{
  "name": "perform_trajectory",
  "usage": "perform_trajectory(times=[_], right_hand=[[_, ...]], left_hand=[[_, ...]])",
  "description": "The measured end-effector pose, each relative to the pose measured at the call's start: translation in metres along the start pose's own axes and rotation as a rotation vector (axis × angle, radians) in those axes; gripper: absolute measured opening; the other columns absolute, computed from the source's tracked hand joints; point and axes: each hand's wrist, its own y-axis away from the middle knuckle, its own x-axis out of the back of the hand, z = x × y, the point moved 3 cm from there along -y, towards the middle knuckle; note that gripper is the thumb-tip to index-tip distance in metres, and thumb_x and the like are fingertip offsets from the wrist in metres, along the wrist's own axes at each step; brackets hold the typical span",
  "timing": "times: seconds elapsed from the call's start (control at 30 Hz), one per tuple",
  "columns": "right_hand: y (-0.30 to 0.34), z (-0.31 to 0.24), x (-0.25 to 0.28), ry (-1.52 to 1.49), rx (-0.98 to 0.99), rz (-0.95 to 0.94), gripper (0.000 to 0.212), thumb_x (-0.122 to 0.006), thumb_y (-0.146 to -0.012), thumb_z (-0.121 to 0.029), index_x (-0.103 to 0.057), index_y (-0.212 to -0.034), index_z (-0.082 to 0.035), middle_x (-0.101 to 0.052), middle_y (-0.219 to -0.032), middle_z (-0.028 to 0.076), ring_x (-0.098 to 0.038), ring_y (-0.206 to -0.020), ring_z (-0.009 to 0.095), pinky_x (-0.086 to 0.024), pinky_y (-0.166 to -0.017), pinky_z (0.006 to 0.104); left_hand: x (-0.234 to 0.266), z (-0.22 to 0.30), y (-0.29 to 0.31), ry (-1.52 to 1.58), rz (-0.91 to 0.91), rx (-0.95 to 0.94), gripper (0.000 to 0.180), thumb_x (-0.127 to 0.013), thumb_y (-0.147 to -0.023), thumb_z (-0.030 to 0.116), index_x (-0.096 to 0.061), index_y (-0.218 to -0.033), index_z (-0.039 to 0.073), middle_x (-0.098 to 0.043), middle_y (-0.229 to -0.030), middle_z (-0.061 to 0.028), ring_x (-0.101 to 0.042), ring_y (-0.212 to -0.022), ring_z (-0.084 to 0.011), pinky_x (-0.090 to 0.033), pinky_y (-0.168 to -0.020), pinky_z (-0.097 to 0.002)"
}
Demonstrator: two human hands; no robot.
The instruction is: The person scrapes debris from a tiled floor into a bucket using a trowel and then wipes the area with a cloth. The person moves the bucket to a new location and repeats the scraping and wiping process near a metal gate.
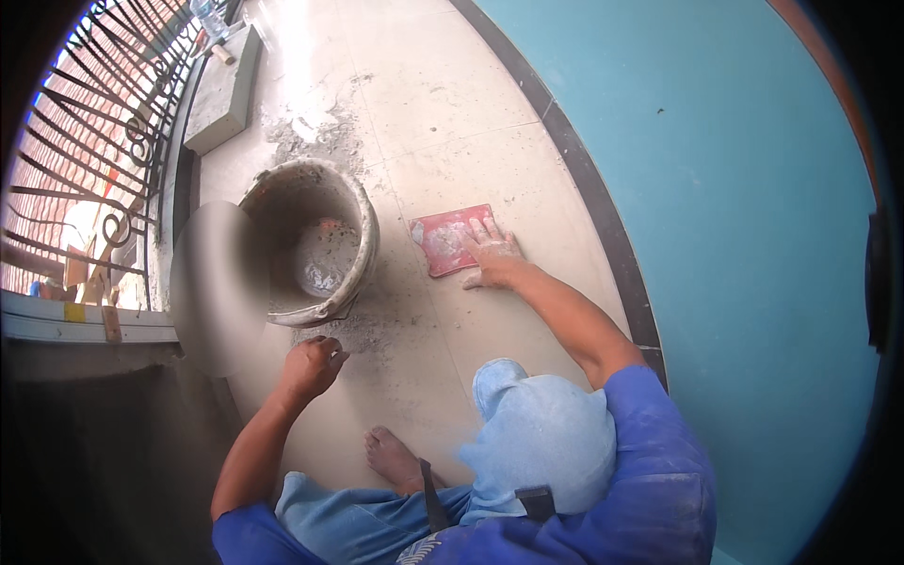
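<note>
My right hand lies with fingers spread on a flat red rectangular piece, smeared with grey-white paste, on the tiled floor. The thumb rests just beyond its lower right edge. My left hand is closed with curled fingers just below the bucket's near rim; anything inside it is too hidden to make out. To the upper left of that hand stands a grey, mortar-crusted bucket, with some wet grey material at its bottom.
Spilled grey mortar lies behind the bucket. A grey block and a clear plastic bottle are beside the iron railing. A blue-green wall with dark edging rises at right. My bare foot is near the bucket.
</note>
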Motion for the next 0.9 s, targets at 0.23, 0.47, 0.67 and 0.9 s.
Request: perform_trajectory(times=[0.23, 0.47, 0.67, 0.9], right_hand=[[-0.021, 0.008, -0.012, 0.204, 0.255, 0.289, 0.065, -0.066, -0.092, -0.025, -0.045, -0.149, -0.001, -0.06, -0.132, 0.029, -0.064, -0.115, 0.041, -0.059, -0.087, 0.0469], [0.018, 0.092, 0.075, -0.013, -0.219, 0.711, 0.037, -0.058, -0.091, -0.012, -0.054, -0.123, 0.006, -0.07, -0.078, 0.028, -0.073, -0.074, 0.042, -0.06, -0.067, 0.049], [0.021, 0.197, 0.084, 0.011, -0.75, 0.492, 0.023, -0.059, -0.092, -0.011, -0.06, -0.112, 0.0, -0.072, -0.101, 0.028, -0.072, -0.1, 0.043, -0.057, -0.086, 0.0551], [-0.045, 0.105, 0.046, 0.041, -0.377, 0.325, 0.017, -0.056, -0.091, -0.007, -0.06, -0.107, 0.0, -0.073, -0.093, 0.025, -0.074, -0.091, 0.041, -0.06, -0.08, 0.0502]], left_hand=[[0.018, -0.078, 0.007, 0.019, 0.174, 0.277, 0.026, -0.072, -0.092, 0.033, -0.073, -0.09, 0.007, -0.072, -0.087, -0.0172, -0.069, -0.083, -0.038, -0.055, -0.075, -0.0479], [0.036, -0.136, 0.014, 0.175, 0.396, 0.486, 0.028, -0.072, -0.094, 0.028, -0.074, -0.097, 0.0, -0.072, -0.084, -0.0199, -0.07, -0.074, -0.0292, -0.054, -0.072, -0.0407], [0.06, -0.156, 0.006, 1.061, 0.485, 0.697, 0.063, -0.053, -0.104, 0.056, -0.055, -0.137, 0.003, -0.066, -0.116, -0.0105, -0.065, -0.087, -0.015, -0.05, -0.069, -0.0285], [0.11, -0.084, -0.029, 1.367, 0.301, 0.368, 0.075, -0.061, -0.1, 0.051, -0.039, -0.153, 0.003, -0.053, -0.145, -0.0157, -0.062, -0.122, -0.0256, -0.058, -0.09, -0.0418]])
